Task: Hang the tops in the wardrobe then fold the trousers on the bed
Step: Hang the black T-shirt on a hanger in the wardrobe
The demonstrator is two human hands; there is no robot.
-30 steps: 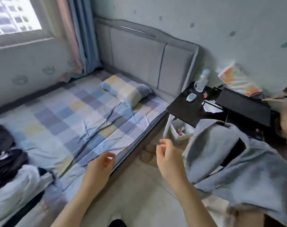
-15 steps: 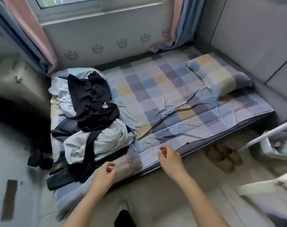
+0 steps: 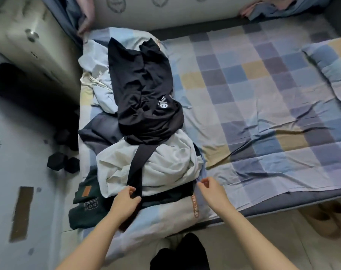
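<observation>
A heap of clothes lies on the left part of the bed [image 3: 263, 106]. On top is a black garment [image 3: 144, 94] with white lettering; one narrow black end of it trails down over a white garment [image 3: 165, 164]. A dark green garment [image 3: 87, 201] with a brown patch and a number sits at the heap's near left. My left hand [image 3: 124, 201] pinches the trailing black end at the heap's near edge. My right hand [image 3: 210, 190] hovers at the heap's right near corner, fingers loosely curled, holding nothing.
A checked sheet covers the bed, with a matching pillow [image 3: 329, 61] at the far right. A pale cabinet [image 3: 29, 45] stands left of the bed, black dumbbells [image 3: 62, 162] on the floor beside it. Slippers [image 3: 329, 217] lie under the bed's near edge at right.
My view swung left from the bedside table to the clothes heap. Both hands moved forward to the heap, and my left hand took hold of the black garment's trailing end.
</observation>
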